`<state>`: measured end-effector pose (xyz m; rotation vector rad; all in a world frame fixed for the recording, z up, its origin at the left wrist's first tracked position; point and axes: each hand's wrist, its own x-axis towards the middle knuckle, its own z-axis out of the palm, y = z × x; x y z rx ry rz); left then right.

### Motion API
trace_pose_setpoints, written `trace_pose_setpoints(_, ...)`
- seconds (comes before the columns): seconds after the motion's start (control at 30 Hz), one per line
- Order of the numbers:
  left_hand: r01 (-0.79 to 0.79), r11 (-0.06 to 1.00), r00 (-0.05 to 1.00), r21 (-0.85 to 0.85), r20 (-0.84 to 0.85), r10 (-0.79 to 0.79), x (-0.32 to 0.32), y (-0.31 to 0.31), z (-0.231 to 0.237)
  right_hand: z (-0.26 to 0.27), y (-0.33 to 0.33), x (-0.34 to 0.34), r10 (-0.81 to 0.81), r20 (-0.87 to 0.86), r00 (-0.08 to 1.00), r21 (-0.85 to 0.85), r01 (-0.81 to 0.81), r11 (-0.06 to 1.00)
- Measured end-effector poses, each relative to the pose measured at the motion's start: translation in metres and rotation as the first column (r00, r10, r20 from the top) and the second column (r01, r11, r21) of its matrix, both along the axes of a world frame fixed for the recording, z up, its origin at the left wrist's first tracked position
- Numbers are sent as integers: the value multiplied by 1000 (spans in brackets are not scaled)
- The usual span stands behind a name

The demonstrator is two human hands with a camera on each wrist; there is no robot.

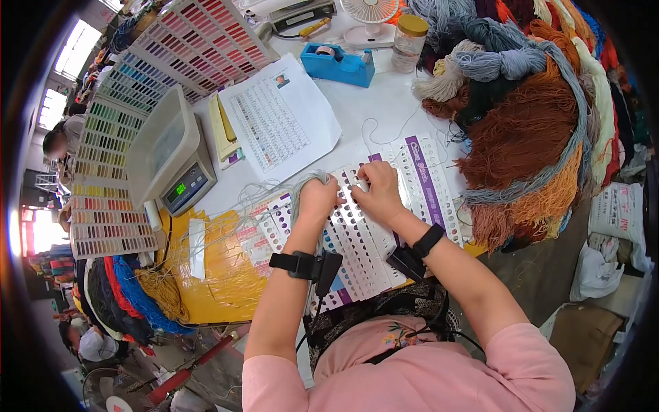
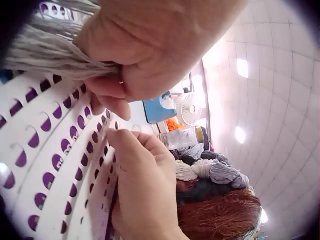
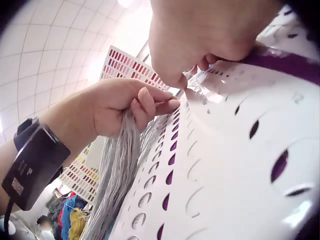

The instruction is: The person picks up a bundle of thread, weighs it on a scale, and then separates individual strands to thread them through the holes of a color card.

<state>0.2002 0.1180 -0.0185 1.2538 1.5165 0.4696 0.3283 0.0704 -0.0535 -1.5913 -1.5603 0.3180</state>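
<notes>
White punched cards (image 1: 357, 237) with rows of holes and purple strips lie in front of the person. The left hand (image 1: 317, 200) grips a bundle of grey thread (image 3: 120, 165) that hangs from its curled fingers; its fingertips are at the cards' upper part. Just right of it, the right hand (image 1: 379, 192) has its thumb and fingers bent together at a card's holes, as the left wrist view shows with the right hand (image 2: 145, 180). Whether a strand or card edge is between those fingertips is too small to tell.
A scale (image 1: 185, 182) and thread colour charts (image 1: 110, 151) stand left. Printed sheets (image 1: 274, 117), a blue tape dispenser (image 1: 338, 65), a jar (image 1: 410, 44) and a small fan (image 1: 371, 12) are at the back. Yarn skeins (image 1: 522, 130) pile up right; yellow plastic (image 1: 220, 288) lies left.
</notes>
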Motion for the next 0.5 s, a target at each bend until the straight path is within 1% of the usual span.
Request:
trace_pose_setpoints(0.07, 58, 998, 998, -5, -33, -58, -3, 0, 1, 1, -1, -1, -3, 6, 1000, 8, 3, 1000)
trace_pose_setpoints(0.17, 7, 998, 1000, -60, 31, -6, 1, 4, -4, 0, -1, -1, 1, 31, 1000, 1, -1, 1000)
trace_pose_setpoints(0.27, -16, 991, 997, -134, 78, 27, 2, 3, 2, -3, 1, 3, -27, 9, 1000, 19, 27, 999)
trace_pose_setpoints(0.37, 34, 994, 999, -106, -16, -36, 1, -2, 15, 0, 4, 15, 25, 41, 999, -6, -25, 1000)
trace_pose_setpoints(0.47, 18, 972, 988, -233, 150, 17, 1, -2, 21, 6, -3, 1, 186, 92, 978, 92, -195, 977)
trace_pose_setpoints(0.5, -3, 974, 975, -225, 218, 53, 3, -1, 21, 7, -7, -1, 174, 148, 973, 92, -189, 978)
